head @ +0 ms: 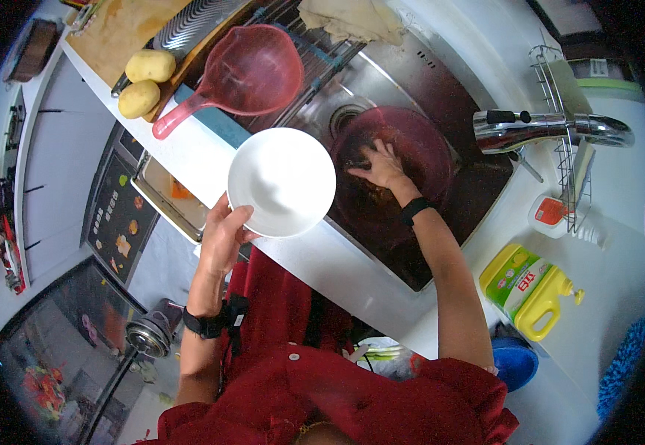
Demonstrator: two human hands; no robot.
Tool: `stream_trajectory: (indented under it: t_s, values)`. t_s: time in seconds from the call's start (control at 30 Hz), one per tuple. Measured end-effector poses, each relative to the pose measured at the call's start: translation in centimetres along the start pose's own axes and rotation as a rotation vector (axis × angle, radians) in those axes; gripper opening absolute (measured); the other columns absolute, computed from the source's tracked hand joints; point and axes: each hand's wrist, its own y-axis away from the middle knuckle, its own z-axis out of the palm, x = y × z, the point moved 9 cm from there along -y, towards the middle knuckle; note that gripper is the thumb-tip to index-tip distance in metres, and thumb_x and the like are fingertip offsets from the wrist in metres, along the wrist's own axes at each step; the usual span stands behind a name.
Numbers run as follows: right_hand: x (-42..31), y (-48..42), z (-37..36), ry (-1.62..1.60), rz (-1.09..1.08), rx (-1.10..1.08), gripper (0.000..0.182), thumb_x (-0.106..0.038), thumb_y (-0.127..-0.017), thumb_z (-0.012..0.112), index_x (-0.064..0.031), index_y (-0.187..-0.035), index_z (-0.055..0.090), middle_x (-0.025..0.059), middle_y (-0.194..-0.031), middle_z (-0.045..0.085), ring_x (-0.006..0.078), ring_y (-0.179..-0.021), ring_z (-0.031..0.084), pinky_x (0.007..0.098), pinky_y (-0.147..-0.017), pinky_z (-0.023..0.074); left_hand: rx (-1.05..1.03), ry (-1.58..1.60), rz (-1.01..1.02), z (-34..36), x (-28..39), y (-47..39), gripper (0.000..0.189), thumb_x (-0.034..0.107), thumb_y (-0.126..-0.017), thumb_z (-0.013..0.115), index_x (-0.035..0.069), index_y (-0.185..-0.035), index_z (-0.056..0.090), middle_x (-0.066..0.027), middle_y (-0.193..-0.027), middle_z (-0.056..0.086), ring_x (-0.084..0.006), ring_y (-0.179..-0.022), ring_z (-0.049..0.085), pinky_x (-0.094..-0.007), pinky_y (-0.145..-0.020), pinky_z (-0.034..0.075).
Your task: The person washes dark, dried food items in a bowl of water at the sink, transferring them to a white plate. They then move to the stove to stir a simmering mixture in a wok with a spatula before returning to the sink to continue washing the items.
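Note:
My left hand [226,227] grips the rim of a white bowl [283,181], thumb on the inner wall. The bowl is over the counter's front edge, left of the sink, and nothing shows inside it. My right hand [382,166] reaches down into a translucent dark red basin [431,139] in the stainless steel sink [428,78]. Its fingers are spread, with dark brownish matter around them in the basin. Whether the fingertips touch that matter is hard to tell.
A pink plastic ladle [253,72] rests on a draining rack [294,100]. Two potatoes [147,83] lie near a cleaver [189,28] on a cutting board [117,33]. The chrome faucet [522,130] juts over the sink's right side. A yellow detergent jug [528,289] lies on the right counter.

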Motion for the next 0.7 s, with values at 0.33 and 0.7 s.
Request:
stream_trajectory:
  t_s: [0.33,0.7]
  values:
    - [1.9,2.4,8.3,-0.104,0.067,-0.338,0.07,-0.022,-0.069,0.069,-0.0005,-0.126,0.034,0.0225,-0.127,0.036,0.0315,-0.114,0.04,0.0348,-0.093,0.0366,-0.028,0.128,0.01,0.7,0.8,0.1,0.057,0.006,-0.074,0.049,-0.01,-0.125,0.028,-0.0249,-0.099,0.054,-0.0277,-0.074,0.063,-0.0281,-0.059,0.057]
    - [-2.8,11.0,-3.3,-1.483,-0.212,-0.372,0.041,-0.003,-0.08,0.054,0.001,-0.119,0.043,0.0143,-0.111,0.054,0.0213,-0.096,0.056,0.0309,-0.082,0.0466,-0.024,0.109,0.017,0.2,0.4,0.2,0.054,0.005,-0.076,0.048,-0.011,-0.124,0.029,-0.0254,-0.1,0.053,-0.0286,-0.077,0.063,-0.0297,-0.06,0.057]
